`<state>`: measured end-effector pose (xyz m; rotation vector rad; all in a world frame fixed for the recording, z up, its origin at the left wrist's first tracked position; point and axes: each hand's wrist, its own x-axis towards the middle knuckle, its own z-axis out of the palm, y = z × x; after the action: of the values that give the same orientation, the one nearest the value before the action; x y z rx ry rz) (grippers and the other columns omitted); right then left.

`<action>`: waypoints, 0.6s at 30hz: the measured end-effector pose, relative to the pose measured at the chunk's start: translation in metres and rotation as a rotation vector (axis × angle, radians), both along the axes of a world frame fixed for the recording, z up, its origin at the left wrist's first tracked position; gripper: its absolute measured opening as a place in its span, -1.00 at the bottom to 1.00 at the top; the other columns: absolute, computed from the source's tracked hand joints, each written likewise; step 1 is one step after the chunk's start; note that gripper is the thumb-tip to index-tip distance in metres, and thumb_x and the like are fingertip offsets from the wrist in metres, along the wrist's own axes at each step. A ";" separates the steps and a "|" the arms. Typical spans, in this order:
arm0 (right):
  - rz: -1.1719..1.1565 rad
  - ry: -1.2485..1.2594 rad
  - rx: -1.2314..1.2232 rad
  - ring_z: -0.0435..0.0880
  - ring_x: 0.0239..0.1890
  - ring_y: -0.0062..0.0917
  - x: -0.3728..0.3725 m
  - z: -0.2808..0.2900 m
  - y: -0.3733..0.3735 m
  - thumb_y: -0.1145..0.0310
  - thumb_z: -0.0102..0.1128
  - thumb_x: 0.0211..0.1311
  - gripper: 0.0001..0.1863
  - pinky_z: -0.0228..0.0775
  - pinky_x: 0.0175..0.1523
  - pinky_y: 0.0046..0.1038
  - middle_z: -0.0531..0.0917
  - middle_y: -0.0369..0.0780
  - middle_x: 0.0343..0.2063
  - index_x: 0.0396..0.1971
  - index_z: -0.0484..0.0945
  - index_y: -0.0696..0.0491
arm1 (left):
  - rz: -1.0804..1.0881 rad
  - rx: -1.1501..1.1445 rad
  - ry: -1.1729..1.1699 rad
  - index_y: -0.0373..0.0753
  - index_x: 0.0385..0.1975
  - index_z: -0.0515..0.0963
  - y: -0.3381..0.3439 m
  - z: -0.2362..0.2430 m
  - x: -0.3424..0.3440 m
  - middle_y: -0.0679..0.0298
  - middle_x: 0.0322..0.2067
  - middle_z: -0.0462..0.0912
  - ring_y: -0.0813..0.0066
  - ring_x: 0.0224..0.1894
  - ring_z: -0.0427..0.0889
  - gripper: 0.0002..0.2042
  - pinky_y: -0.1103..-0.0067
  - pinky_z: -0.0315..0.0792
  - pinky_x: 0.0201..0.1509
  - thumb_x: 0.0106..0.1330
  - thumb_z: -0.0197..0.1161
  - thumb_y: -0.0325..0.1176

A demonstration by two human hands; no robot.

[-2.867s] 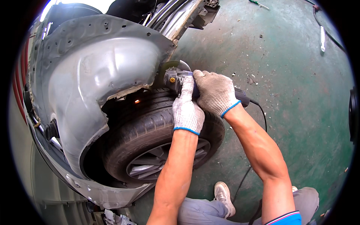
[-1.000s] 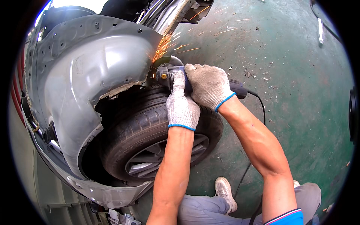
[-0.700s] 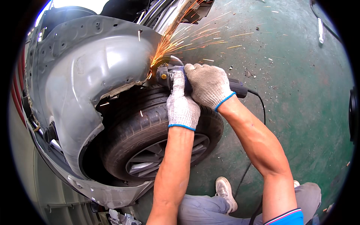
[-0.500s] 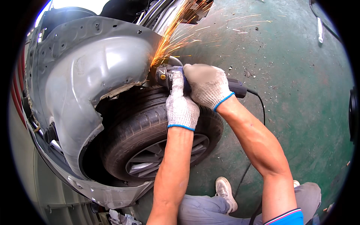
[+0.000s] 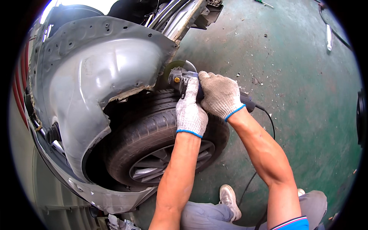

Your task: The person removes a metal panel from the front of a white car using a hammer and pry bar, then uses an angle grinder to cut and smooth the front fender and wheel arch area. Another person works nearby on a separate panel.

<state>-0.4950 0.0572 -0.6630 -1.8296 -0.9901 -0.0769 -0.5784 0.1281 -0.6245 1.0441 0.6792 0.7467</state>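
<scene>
In white knit gloves with blue cuffs, both my hands are on an angle grinder [image 5: 178, 78]. My left hand [image 5: 191, 113] is closed on the tool just behind its gear head, thumb along the top. Further back on its body, my right hand [image 5: 221, 94] grips it. The thin cutting disc [image 5: 177, 66] lies beside the edge of a grey car body panel [image 5: 103, 67]; whether they touch I cannot tell. No sparks show. Ragged, cut metal edges the panel above the wheel arch. Below the grinder is the tyre [image 5: 140, 143].
From the grinder's rear a black cord [image 5: 273, 124] runs down past my shoe [image 5: 228, 199]. Small debris lies scattered on the green floor [image 5: 306, 115]. A green-handled screwdriver [image 5: 264, 4] lies at the far edge. Exposed car frame rails [image 5: 182, 19] jut out beyond the panel.
The stream of orange sparks has stopped. Both my hands and the grinder have shifted slightly right and down in view, and more of the disc shows.
</scene>
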 end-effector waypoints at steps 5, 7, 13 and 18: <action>0.010 0.023 0.000 0.83 -0.13 -0.18 0.002 0.001 0.005 0.40 0.35 0.04 -0.66 0.68 -0.06 -0.17 0.77 -0.10 -0.23 -0.13 0.58 0.06 | -0.007 0.046 0.002 -0.28 0.22 0.57 0.003 -0.001 0.004 0.14 0.15 0.69 0.23 0.21 0.65 -0.59 0.30 0.52 0.40 0.47 0.42 -0.28; 0.023 0.037 -0.003 0.82 -0.12 -0.18 0.002 0.002 0.006 0.40 0.35 0.05 -0.65 0.68 -0.04 -0.17 0.77 -0.09 -0.22 -0.12 0.58 0.06 | -0.002 0.043 0.003 -0.28 0.22 0.57 0.003 0.000 0.003 0.14 0.14 0.69 0.23 0.20 0.66 -0.60 0.30 0.53 0.39 0.47 0.42 -0.28; 0.036 0.068 0.004 0.81 -0.10 -0.13 0.003 0.002 0.006 0.36 0.37 0.07 -0.63 0.67 -0.02 -0.12 0.77 -0.06 -0.20 -0.09 0.56 0.07 | 0.034 0.079 0.012 -0.29 0.21 0.58 -0.004 0.002 0.006 0.18 0.13 0.70 0.28 0.16 0.67 -0.62 0.34 0.55 0.34 0.48 0.41 -0.31; 0.038 0.078 0.022 0.79 -0.10 -0.08 0.004 -0.001 0.010 0.27 0.39 0.12 -0.60 0.65 -0.04 -0.09 0.76 -0.04 -0.19 -0.07 0.53 0.07 | 0.024 0.110 0.013 -0.30 0.22 0.56 -0.007 0.005 0.005 0.15 0.13 0.69 0.25 0.16 0.67 -0.62 0.31 0.55 0.36 0.50 0.39 -0.33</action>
<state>-0.4914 0.0668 -0.6643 -1.7797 -0.9654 0.0061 -0.5733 0.1208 -0.6200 1.1438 0.6691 0.8057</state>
